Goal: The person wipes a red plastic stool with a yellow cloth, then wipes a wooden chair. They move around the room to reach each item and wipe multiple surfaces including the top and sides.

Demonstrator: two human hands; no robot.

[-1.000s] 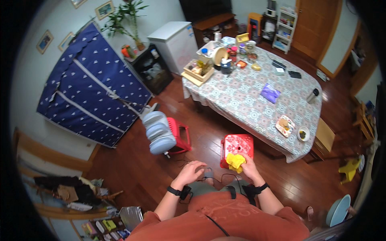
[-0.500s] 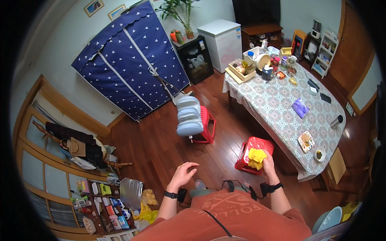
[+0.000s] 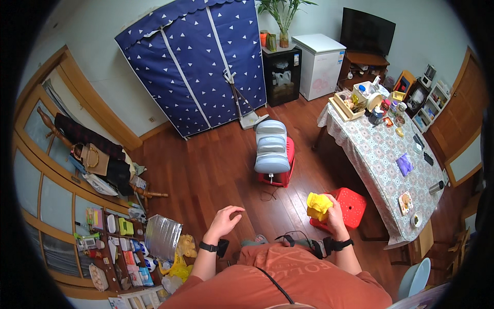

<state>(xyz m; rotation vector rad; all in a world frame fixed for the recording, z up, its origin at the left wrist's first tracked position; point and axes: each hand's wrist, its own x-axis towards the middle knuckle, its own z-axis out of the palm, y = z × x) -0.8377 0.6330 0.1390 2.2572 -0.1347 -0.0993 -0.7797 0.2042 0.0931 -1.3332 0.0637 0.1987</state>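
In my right hand (image 3: 335, 215) I grip a bunched yellow cloth (image 3: 318, 206), held up in front of the red plastic stool (image 3: 352, 207). The cloth covers part of the stool's left side. My left hand (image 3: 226, 220) is held over the floor with nothing in it, its fingers loosely curved and apart from the thumb. Farther ahead, a light blue-grey padded object with stacked rounded sections (image 3: 271, 147) rests on a second red stool (image 3: 289, 164).
A table with a patterned cloth (image 3: 370, 154) stands to the right, crowded with jars and boxes at its far end. Ahead is a blue fabric wardrobe (image 3: 193, 67) with a long-handled floor tool (image 3: 241, 100) leaning on it. Shelves of packages (image 3: 126, 257) stand at left.
My view has turned to the left. My right hand has carried the yellow cloth off to the left side of the near stool, uncovering more of its seat.
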